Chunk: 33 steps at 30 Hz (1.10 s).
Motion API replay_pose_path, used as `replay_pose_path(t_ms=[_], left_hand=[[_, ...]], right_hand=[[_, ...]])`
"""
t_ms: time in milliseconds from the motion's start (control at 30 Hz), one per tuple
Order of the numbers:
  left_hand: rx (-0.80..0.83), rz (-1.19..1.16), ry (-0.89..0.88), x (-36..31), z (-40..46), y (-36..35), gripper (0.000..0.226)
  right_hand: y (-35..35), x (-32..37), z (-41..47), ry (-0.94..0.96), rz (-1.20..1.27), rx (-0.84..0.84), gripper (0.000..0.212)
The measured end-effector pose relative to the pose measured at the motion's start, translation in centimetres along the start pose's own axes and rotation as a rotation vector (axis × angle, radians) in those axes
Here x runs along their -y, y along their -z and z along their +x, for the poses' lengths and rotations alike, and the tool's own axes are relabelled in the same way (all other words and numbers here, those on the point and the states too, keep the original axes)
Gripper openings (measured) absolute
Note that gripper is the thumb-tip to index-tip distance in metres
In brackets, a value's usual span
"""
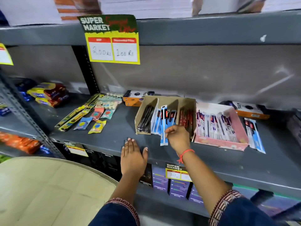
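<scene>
- Head view: right hand [176,137] pinches a blue-and-white carded pen pack [163,126], thumb and curled fingers clamped on its lower half.
- The pack stands nearly upright at the front of the middle compartment of the brown cardboard three-slot box [164,99]. Its bottom end hangs past the box front, towards the front edge of the grey metal shelf [101,139].
- Left hand [132,158] lies flat on the shelf's front edge, fingers straight and slightly spread, holding nothing.
- Progress, my read: mid-sort. The left slot holds black packs, the middle slot blue, the right slot red, so most are filed.
- Left to do: seat the held pack. A matching loose blue pack [254,136] lies right of the pink cardboard pen tray [219,142], probably next.
</scene>
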<state>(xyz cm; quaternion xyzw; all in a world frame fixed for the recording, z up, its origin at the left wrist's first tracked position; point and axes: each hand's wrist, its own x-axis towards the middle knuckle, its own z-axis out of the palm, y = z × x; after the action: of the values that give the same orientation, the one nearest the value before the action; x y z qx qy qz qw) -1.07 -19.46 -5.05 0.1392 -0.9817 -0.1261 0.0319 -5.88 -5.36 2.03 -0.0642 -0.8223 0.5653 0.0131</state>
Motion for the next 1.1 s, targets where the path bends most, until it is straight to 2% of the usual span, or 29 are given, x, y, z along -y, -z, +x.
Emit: replay_pose_path(t_ms=[233,367,533,700,900,1100], left_hand=[[-0.008,-0.022,0.046,0.5,1.6,0.1,0.068],[-0.039,-0.065,0.024,0.6,2.0,-0.5,0.071],[-0.117,-0.142,-0.001,0.8,2.1,-1.0,0.097],[-0.17,-0.172,-0.008,1.0,2.3,-1.6,0.09],[-0.146,-0.175,-0.011,1.0,2.4,-1.6,0.09],[-0.128,-0.139,-0.012,1.0,2.3,-1.3,0.094]], right_hand=[[-3.3,0.4,2.0,-0.054,-0.102,-0.04,0.032],[-3.9,0.7,3.2,-0.094,-0.172,-0.047,0.03],[-4.2,1.0,4.3,-0.086,-0.296,-0.026,0.033],[-5.0,0.7,6.0,-0.114,-0.301,-0.022,0.029],[-5.4,0.6,6.5,-0.098,-0.347,-0.038,0.027],[-4.5,0.7,4.5,-0.011,-0.437,-0.029,0.027]])
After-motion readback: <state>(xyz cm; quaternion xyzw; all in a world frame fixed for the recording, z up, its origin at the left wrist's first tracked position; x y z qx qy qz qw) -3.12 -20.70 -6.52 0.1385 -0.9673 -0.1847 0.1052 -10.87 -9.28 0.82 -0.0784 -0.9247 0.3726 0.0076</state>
